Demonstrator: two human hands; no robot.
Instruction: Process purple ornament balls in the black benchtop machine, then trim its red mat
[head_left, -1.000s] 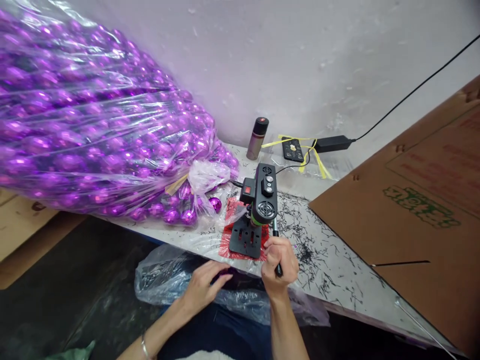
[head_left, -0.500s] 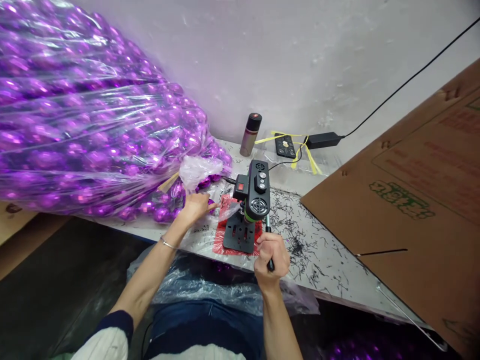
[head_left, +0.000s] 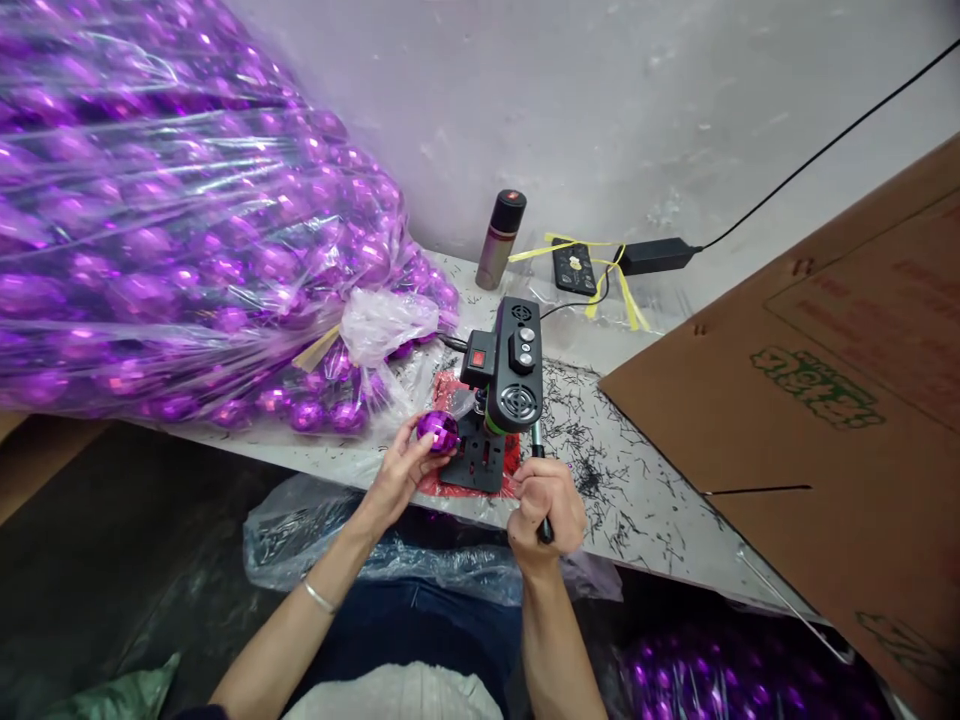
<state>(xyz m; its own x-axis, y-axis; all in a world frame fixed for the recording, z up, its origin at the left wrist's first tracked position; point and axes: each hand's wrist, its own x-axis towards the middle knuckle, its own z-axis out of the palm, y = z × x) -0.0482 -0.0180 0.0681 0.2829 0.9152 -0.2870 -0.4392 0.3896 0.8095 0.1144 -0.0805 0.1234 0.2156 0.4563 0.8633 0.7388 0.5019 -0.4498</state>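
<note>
Between its fingers and thumb, my left hand [head_left: 405,470] holds a shiny purple faceted ball ornament [head_left: 437,432], at the left edge of the machine's base. The small black bench machine [head_left: 517,365] has round vents, knobs and a red switch on its side box. Its slotted base plate [head_left: 480,462] rests on a red sheet [head_left: 450,390]. My right hand [head_left: 546,508] is wrapped round the black grip of the machine's lever [head_left: 545,530], to the right of the plate.
A large clear bag of purple balls [head_left: 225,260] fills the left. Behind the machine are a bottle [head_left: 501,240], a phone [head_left: 573,266] and a power adapter [head_left: 658,256]. Black clippings [head_left: 600,480] litter the table. A cardboard box [head_left: 825,420] leans in at right. Another purple-filled bag [head_left: 720,675] lies below.
My left hand went from the table's front edge to the bag's mouth, took a purple ball and brought it to the machine's base. My right hand has stayed on the lever.
</note>
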